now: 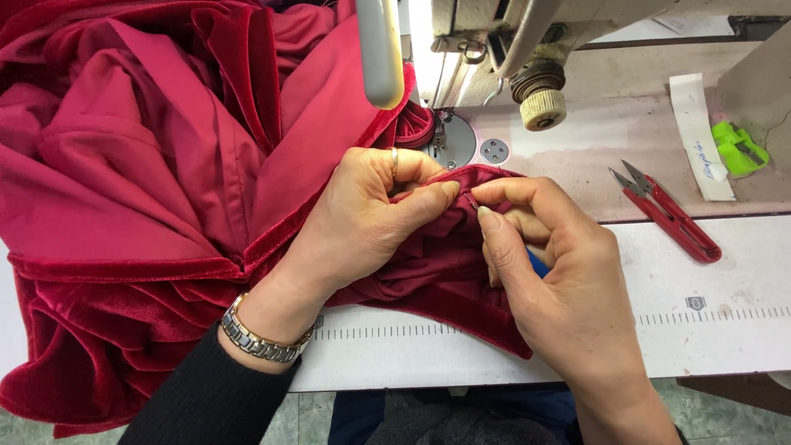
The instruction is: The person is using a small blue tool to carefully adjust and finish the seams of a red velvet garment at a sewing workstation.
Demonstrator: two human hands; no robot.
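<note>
Both hands were closed in pinches on the red velvet garment point(165, 206), which lay heaped from nine o'clock to the table's centre. The left hand point(362, 218) gripped a folded edge between thumb and forefinger; the right hand point(552, 280), at four o'clock of it, nipped the same edge fingertip to fingertip, something blue tucked in its palm. The fold probably needed keeping taut and even, just short of the presser foot point(439, 132) at twelve o'clock. Red thread snips point(667, 216) lay at three o'clock.
</note>
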